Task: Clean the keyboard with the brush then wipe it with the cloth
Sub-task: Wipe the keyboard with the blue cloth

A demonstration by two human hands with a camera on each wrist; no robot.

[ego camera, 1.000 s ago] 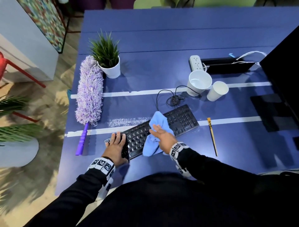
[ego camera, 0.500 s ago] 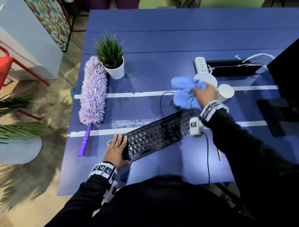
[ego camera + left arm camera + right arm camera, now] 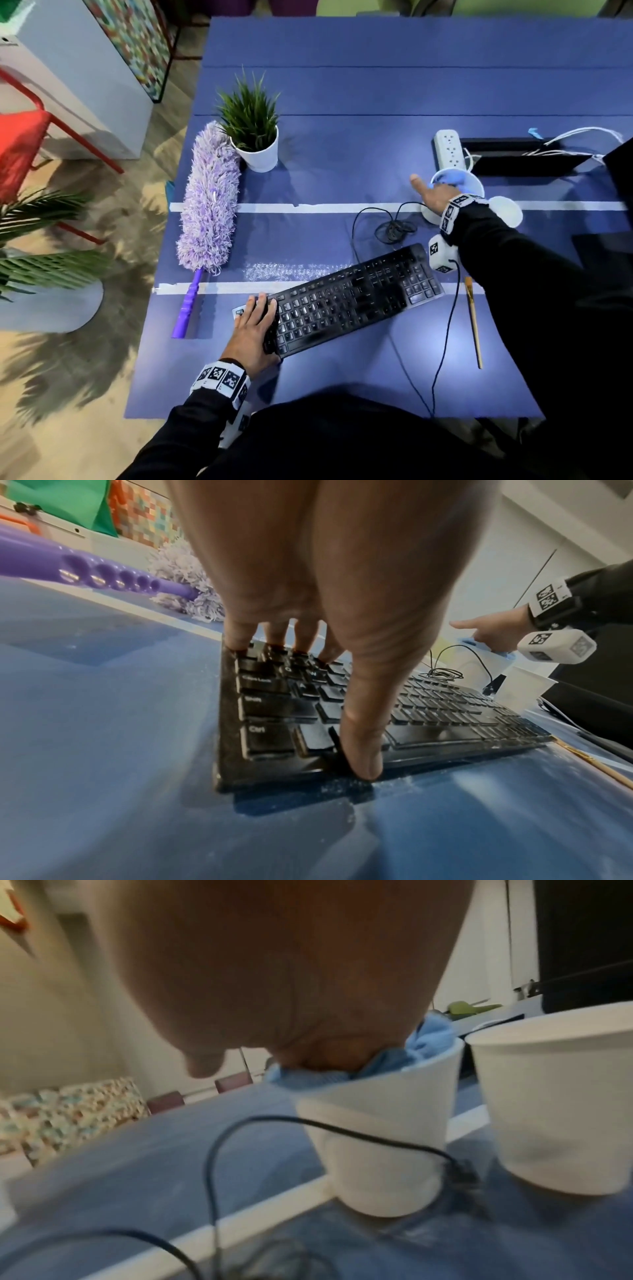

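My left hand [image 3: 252,331] lies flat with straight fingers on the left end of the black keyboard [image 3: 356,298], which sits slanted on the blue table [image 3: 342,144]. My right hand [image 3: 432,193] pushes the soft blue cloth [image 3: 407,1053] down into a white paper cup [image 3: 380,1139]; I cannot tell whether the fingers grip it. The cloth looks light, limp and crumpled (best taken in a loose bunch). The thin wooden brush [image 3: 473,322] lies just right of the keyboard, stiff and easily lifted by its handle.
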